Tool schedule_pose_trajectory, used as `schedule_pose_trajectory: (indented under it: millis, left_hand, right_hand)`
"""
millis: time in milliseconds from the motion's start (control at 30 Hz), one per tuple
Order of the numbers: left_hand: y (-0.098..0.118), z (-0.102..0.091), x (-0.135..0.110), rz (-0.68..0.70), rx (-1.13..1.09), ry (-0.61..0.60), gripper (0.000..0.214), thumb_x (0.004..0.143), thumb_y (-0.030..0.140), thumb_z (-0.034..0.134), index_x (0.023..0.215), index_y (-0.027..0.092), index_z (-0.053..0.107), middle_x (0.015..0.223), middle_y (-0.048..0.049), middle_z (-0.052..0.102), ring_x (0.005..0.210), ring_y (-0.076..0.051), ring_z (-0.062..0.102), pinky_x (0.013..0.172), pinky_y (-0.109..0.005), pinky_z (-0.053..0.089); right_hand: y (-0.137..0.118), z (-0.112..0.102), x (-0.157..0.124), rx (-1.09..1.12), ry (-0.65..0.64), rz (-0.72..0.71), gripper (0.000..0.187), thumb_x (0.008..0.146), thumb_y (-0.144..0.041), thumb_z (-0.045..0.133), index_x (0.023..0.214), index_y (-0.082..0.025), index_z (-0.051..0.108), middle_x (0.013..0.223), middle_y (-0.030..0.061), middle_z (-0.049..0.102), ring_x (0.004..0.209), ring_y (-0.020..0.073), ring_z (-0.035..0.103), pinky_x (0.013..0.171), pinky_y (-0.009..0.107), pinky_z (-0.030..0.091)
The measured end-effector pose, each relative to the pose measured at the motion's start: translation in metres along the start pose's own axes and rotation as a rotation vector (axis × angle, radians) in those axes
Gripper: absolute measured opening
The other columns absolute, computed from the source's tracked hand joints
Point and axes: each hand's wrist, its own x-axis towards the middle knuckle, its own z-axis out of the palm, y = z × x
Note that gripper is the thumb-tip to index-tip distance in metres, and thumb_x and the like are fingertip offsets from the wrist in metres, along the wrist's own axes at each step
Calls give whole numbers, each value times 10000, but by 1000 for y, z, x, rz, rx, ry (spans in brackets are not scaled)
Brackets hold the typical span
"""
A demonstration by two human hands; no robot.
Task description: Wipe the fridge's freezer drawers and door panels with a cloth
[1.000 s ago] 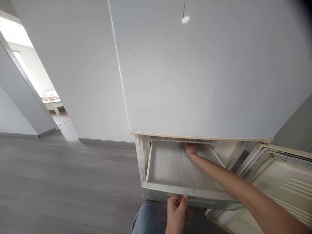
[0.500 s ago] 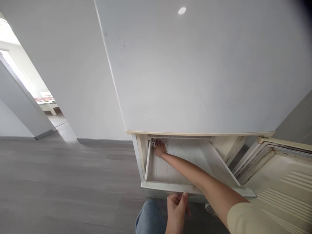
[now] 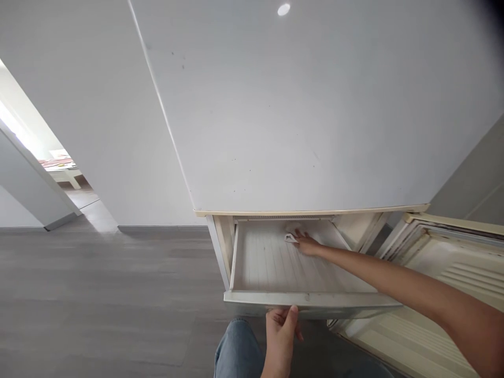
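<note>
A pale, shallow drawer (image 3: 255, 262) is pulled out of a white fridge-like cabinet. My right hand (image 3: 308, 243) reaches into it toward the back, pressing a small white wiping cloth (image 3: 290, 238) against the ribbed floor. The cloth pokes out beside the fingers, and the rest of it is hidden under the hand. At the drawer's front edge my left hand (image 3: 280, 328) is closed, thumb on top and fingers curled beneath the front panel (image 3: 315, 300).
To the right the cabinet's cream door (image 3: 444, 278) stands open, its seal stained. A white surface (image 3: 295, 121) spreads above the drawer. My knee in jeans (image 3: 239, 349) is below, over grey flooring (image 3: 118, 299). A doorway at left shows another room.
My right hand has moved with the cloth from the drawer's back left corner rightward to the back middle. My left hand stays at the front edge. The view has shifted slightly.
</note>
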Motion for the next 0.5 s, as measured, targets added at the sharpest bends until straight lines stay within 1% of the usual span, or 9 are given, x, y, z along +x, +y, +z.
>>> schedule_pose_trajectory:
  millis: [67,100,167,233,300,367,500]
  left_hand:
    - [1,0,0,-4,-14,16,535,659,660,587,446,186,456,384,50,374,421,-74,331,475,-258,261]
    - [0,0,0,-5,-19,18,535,654,657,594,441,186,459,384,48,374,423,-75,330,470,-257,264]
    - [-1,0,1,-3,-17,9,545,652,659,595,421,185,457,374,42,378,422,-76,336,464,-257,264]
    - [-4,-1,3,9,-7,-11,556,663,660,583,406,181,462,356,37,380,415,-75,337,462,-256,254]
    - [-8,-2,5,15,-4,-18,561,665,662,579,403,178,469,349,39,378,403,-71,328,461,-257,240]
    - [-10,-2,6,8,0,-14,558,656,665,585,406,180,467,351,41,378,396,-71,323,460,-259,235]
    - [-10,-2,5,18,5,1,539,678,639,583,419,186,445,380,50,366,424,-75,335,495,-259,268]
  right_hand:
    - [18,0,-10,-8,31,73,554,925,-324,299,1460,-178,301,1527,175,204,1384,375,215,1077,543,258]
    - [21,1,-14,-14,47,104,557,923,-311,297,1456,-150,306,1514,205,222,1385,379,211,1073,557,253]
    - [17,5,-19,-17,68,150,558,922,-291,282,1451,-113,306,1495,244,240,1385,378,212,1067,562,253]
    - [0,11,-21,-7,65,178,559,929,-289,254,1464,-127,275,1506,239,216,1382,372,227,1062,555,262]
    - [-23,15,-21,10,38,177,561,935,-305,251,1480,-174,235,1534,197,164,1386,362,219,1072,538,256]
    - [-48,18,-20,30,0,146,566,938,-331,267,1488,-211,206,1557,154,104,1397,360,179,1091,514,231]
    - [-99,22,-19,70,-75,40,571,940,-363,308,1487,-247,198,1572,106,14,1411,364,88,1113,484,192]
